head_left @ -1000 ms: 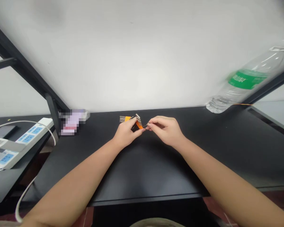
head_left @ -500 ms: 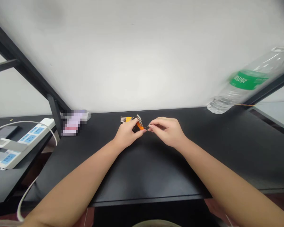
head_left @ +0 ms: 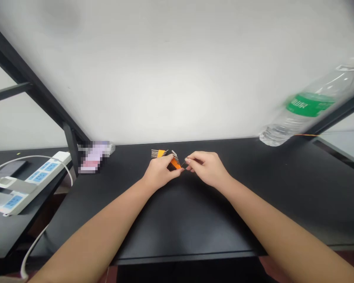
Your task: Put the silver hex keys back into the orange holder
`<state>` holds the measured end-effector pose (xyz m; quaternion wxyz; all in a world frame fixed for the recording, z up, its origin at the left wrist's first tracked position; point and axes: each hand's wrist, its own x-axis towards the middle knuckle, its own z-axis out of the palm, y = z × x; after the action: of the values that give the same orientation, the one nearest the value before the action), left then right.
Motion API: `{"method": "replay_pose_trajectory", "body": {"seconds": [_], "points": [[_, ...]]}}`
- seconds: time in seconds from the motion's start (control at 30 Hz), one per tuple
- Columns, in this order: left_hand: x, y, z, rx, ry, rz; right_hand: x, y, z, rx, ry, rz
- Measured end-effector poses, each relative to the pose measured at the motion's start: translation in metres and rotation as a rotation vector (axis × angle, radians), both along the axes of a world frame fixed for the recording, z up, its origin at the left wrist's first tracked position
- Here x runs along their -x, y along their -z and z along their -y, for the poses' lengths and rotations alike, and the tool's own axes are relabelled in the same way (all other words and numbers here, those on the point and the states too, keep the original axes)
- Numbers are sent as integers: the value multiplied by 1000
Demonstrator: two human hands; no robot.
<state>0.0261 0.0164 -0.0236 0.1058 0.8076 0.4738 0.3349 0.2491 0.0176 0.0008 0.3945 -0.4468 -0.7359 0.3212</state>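
My left hand [head_left: 158, 171] is closed around an orange hex key holder [head_left: 176, 163] above the black desk. Several metal hex keys [head_left: 155, 153] stick out of the holder to the left, and more short ends show at its upper right. Just right of the holder, my right hand [head_left: 209, 168] pinches a thin dark hex key [head_left: 183, 162] between thumb and fingertips. This small key is close to the holder's right end, by my left thumb tip. Whether it touches the holder I cannot tell. Part of the holder is hidden behind my left fingers.
A large clear bottle [head_left: 309, 105] with a green label stands at the back right. A blurred-out pinkish item [head_left: 91, 157] lies at the left by the metal frame [head_left: 70, 141]. Farther left, a white power strip [head_left: 35, 182] with a cable rests on another surface.
The whole view has shifted slightly, so everything sits a little lower. The small hex key in my right hand now slants more steeply. Both hands keep their holds.
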Motion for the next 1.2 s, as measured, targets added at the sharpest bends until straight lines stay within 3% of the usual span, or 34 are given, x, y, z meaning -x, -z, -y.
{"method": "replay_pose_trajectory", "body": {"seconds": [0.1, 0.2, 0.27, 0.43, 0.53, 0.63, 0.8, 0.93, 1.07, 1.2], "points": [[-1, -1, 2, -5, 0, 8, 1, 8, -5, 291, -79, -252], [-2, -2, 2, -3, -25, 28, 6, 13, -6, 395, -158, -341], [-1, -1, 2, 0, -32, 22, 10, 13, -4, 309, -155, -209], [-1, -1, 2, -11, -40, -36, 14, 7, 6, -210, -120, 395], [-1, -2, 3, -3, -24, -88, 13, 6, 10, -300, -122, 584], [-1, -4, 2, 8, 3, -150, 12, 6, 8, -191, -128, 523], [-4, -3, 1, 43, 130, -175, 11, 13, -2, 289, -76, 118], [0, -2, -2, 17, 203, -192, 5, 20, -13, 332, -22, 143], [23, -7, -16, -72, 43, -167, -17, 24, -34, 319, 80, 280], [51, -10, -31, 67, -162, -302, -47, 28, -57, 275, 257, 404]]}}
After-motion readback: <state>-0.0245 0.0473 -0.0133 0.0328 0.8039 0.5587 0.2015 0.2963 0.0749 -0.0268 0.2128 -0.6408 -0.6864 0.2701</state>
